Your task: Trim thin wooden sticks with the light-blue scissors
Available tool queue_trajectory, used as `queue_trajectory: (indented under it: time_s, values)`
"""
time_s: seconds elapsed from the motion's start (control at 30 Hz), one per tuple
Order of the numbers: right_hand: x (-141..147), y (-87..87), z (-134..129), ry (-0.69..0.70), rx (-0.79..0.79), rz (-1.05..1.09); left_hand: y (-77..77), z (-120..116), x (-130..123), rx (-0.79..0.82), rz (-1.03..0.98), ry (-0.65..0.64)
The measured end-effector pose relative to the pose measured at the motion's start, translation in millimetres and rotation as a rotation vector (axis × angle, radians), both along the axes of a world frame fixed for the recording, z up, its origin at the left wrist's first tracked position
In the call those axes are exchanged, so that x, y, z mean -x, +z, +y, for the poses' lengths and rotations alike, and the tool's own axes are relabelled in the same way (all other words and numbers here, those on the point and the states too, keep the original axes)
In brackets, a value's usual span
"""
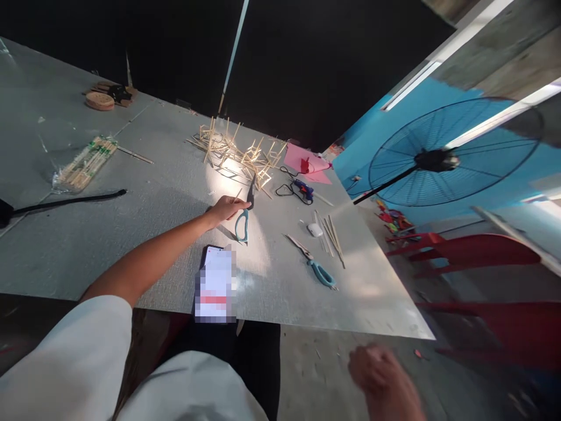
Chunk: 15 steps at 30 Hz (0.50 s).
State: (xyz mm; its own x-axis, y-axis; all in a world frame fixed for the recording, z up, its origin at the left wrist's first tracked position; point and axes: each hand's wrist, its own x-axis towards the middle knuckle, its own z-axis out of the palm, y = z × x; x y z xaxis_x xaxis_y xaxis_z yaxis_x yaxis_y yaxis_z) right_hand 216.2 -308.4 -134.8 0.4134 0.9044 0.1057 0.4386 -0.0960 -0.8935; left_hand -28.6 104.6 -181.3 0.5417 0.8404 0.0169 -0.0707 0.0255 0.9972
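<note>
My left hand (225,211) is closed around the middle of a pair of scissors (241,225) with a teal handle, held over the table with the dark blades pointing away from me. A short thin stick pokes up beside the fingers. Low at the right, past the table's front edge, my right hand (374,368) is smeared by motion; its fingers look curled, but I cannot make out anything in them. A second pair of teal-handled scissors (322,273) lies on the table. Just beyond my left hand stand frames made of thin wooden sticks (252,156).
A phone (214,283) lies near the front edge of the grey table (166,251). A glue gun (303,190), a white case (314,229), loose sticks (335,240) and pink paper (304,161) lie rightward. Packaged sticks (87,164) lie left. A fan (438,159) and red chairs (473,251) stand beyond.
</note>
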Motion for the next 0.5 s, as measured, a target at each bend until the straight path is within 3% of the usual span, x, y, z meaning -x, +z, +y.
queue_trajectory:
  time_s: [0.07,0.17,0.23,0.33,0.4,0.5]
  values:
    - [6,11.9,46,0.037,-0.125,-0.13,0.3,0,1,0.043,-0.04,0.012]
    - [34,19.1,143,0.129,-0.234,-0.433,0.1,-1,2,0.098,-0.083,0.032]
    - [60,7.8,214,0.182,-0.253,-0.542,-0.4,-1,2,0.102,-0.088,0.053]
    - [90,-27.9,299,0.192,-0.302,-0.609,-1.3,-2,1,0.113,-0.064,0.098]
    - [100,-51.8,330,0.206,-0.291,-0.627,-1.7,-3,0,0.131,-0.05,0.119]
    - [101,-72.0,344,0.169,-0.217,-0.63,-2.0,-5,-1,0.142,-0.044,0.138]
